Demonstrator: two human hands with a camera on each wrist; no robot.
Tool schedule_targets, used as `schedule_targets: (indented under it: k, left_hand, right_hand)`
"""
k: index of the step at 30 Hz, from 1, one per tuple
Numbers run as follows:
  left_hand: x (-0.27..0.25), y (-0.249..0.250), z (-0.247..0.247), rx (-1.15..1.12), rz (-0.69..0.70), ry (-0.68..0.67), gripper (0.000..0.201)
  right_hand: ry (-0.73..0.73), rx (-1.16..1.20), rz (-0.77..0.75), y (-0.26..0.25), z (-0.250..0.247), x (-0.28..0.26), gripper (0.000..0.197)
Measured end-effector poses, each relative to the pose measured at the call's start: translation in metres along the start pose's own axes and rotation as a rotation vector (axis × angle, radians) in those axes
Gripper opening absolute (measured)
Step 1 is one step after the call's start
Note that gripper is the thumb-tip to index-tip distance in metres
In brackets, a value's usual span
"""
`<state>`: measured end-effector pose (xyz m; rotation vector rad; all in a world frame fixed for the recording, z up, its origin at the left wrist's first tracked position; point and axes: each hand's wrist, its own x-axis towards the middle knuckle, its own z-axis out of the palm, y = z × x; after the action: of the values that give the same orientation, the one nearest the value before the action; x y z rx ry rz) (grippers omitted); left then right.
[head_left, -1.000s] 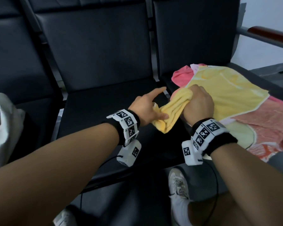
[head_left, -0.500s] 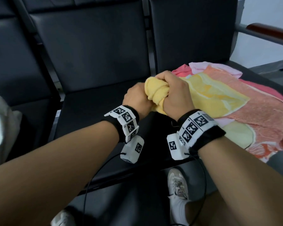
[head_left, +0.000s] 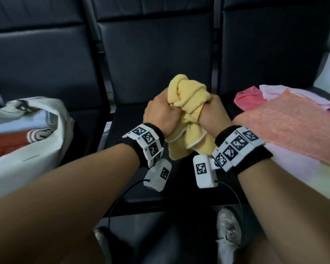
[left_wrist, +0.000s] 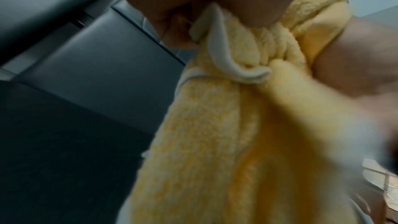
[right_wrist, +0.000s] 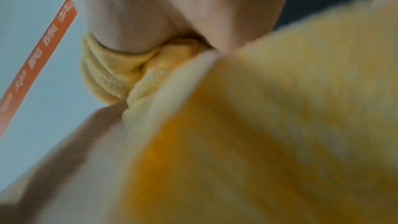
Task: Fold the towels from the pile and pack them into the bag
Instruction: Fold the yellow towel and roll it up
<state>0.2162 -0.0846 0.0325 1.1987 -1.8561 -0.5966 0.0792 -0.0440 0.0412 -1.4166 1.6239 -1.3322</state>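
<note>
A bunched yellow towel (head_left: pixel 189 103) with a pale hem hangs in the air over the middle seat, gripped by both hands. My left hand (head_left: pixel 160 117) clutches its left side and my right hand (head_left: pixel 212 115) its right side, knuckles close together. Both wrist views are filled with the yellow towel (left_wrist: pixel 226 125) (right_wrist: pixel 269 117) trailing down from curled fingers. The towel pile (head_left: pixel 286 126) lies on the right seat, a salmon towel on top, pink ones behind. A white bag (head_left: pixel 32 149) stands open on the left seat with folded cloth inside.
Three black padded seats (head_left: pixel 156 60) run across the view with upright backs. The middle seat pan (head_left: pixel 133 180) lies under my hands. White shoes (head_left: pixel 227 229) show on the floor below the seat edge. A cable trails from each wrist unit.
Both hands pulled the yellow towel off the pile, bunched it and carried it left and up over the middle seat. The view swung left, and the bag now shows.
</note>
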Motion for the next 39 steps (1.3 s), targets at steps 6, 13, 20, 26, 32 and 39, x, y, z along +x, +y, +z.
schedule_targets:
  k: [6, 13, 20, 26, 32, 39]
  left_hand:
    - [-0.006, -0.01, -0.045, 0.092, -0.027, 0.052, 0.014]
    - [-0.018, -0.01, -0.085, -0.015, -0.029, 0.072, 0.017]
    - [-0.036, 0.019, -0.116, -0.075, 0.154, 0.211, 0.046]
    - [-0.059, 0.064, -0.148, -0.038, 0.461, 0.283, 0.057]
    - [-0.074, 0.102, -0.176, 0.001, 0.448, 0.163, 0.033]
    - [-0.089, 0.117, -0.19, 0.154, 0.376, 0.077, 0.019]
  right_hand:
    - [-0.106, 0.294, 0.169, -0.03, 0.04, -0.006, 0.015]
    - [-0.144, 0.348, 0.184, -0.056, 0.066, -0.021, 0.029]
    - [-0.079, 0.352, 0.158, -0.098, 0.058, -0.038, 0.036]
    - [0.061, 0.392, 0.156, -0.161, 0.031, -0.063, 0.032]
    - [0.073, 0.453, 0.165, -0.196, 0.015, -0.094, 0.033]
    - [0.119, 0.126, 0.03, -0.19, 0.005, -0.113, 0.04]
